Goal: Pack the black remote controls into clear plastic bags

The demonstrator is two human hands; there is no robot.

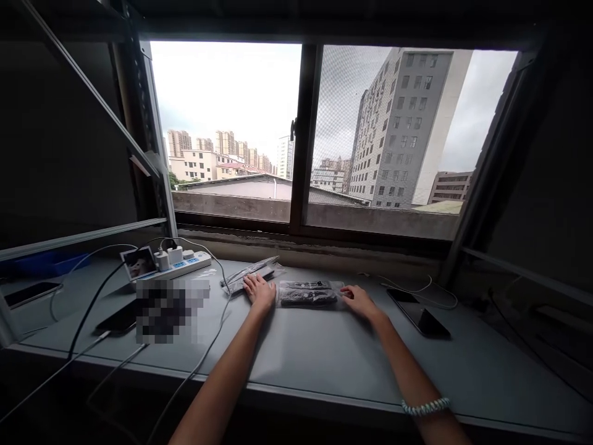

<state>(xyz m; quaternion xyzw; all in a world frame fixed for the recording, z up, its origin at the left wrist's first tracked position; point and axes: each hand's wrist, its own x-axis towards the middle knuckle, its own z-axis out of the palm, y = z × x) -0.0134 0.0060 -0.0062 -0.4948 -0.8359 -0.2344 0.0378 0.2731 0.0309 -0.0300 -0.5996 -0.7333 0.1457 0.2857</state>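
A clear plastic bag with dark items inside (307, 293) lies flat on the grey table (324, 352) below the window. My left hand (259, 290) rests palm down at the bag's left end, fingers stretched out and touching another clear bag (252, 272) behind it. My right hand (359, 301) sits at the first bag's right end, fingers curled loosely against its edge. A beaded band circles my right wrist.
A white power strip (178, 264) with plugs and cables stands at the left, with a small photo card (138, 262) and a dark phone (119, 318) nearby. Another phone (419, 314) lies to the right with a white cable. A further phone (30, 292) lies far left.
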